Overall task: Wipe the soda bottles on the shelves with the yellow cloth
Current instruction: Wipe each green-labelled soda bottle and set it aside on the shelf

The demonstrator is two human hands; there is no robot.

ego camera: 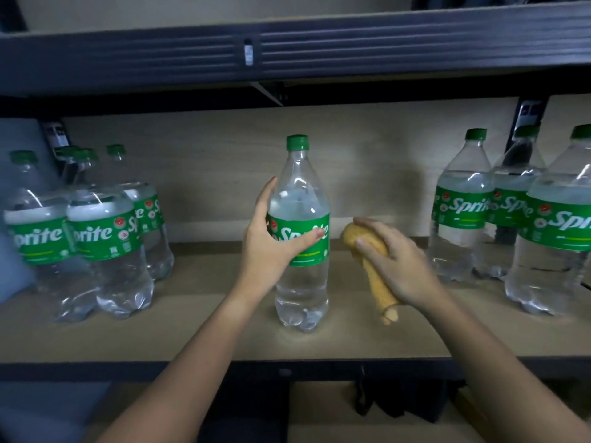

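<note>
A clear Sprite bottle (302, 282) with a green cap and green label stands upright in the middle of the wooden shelf (208, 334). My left hand (268, 247) grips it at the label, thumb across the front. To its right, my right hand (396, 266) holds the bunched yellow cloth (374, 270), a short gap away from the bottle. Several more Sprite bottles (105, 238) stand grouped at the left, and three others (463, 212) at the right of the shelf.
A dark metal shelf beam (287, 55) runs overhead, close above the bottle caps. The shelf's dark front edge (287, 370) lies below my forearms. A dark bag-like object (403, 401) sits on the lower level.
</note>
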